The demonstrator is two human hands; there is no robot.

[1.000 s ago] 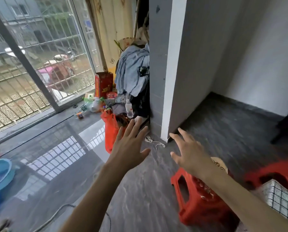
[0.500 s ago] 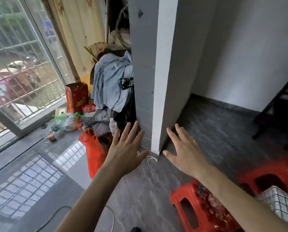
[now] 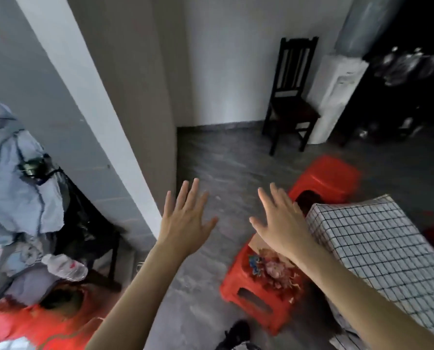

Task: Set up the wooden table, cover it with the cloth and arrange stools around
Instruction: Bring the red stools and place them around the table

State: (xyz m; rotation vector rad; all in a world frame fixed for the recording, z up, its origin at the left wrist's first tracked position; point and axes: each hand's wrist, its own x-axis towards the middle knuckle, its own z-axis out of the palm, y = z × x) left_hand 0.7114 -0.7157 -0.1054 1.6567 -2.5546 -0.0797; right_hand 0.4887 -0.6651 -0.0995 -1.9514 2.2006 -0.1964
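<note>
Hovering over grey floor: left hand [image 3: 186, 223] and right hand [image 3: 281, 223], fingers spread, holding nothing. Checked cloth [image 3: 377, 251] covers table at right; red stool [image 3: 263, 284] beside it, second red stool [image 3: 329, 178] behind.

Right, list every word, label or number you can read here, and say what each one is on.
No text reads clearly in this frame.
plastic bottle: red marks on the label, too blurred to read.
near red stool: a printed picture on the seat, no legible words.
water dispenser: faint marks on its front, too small to read.
</note>
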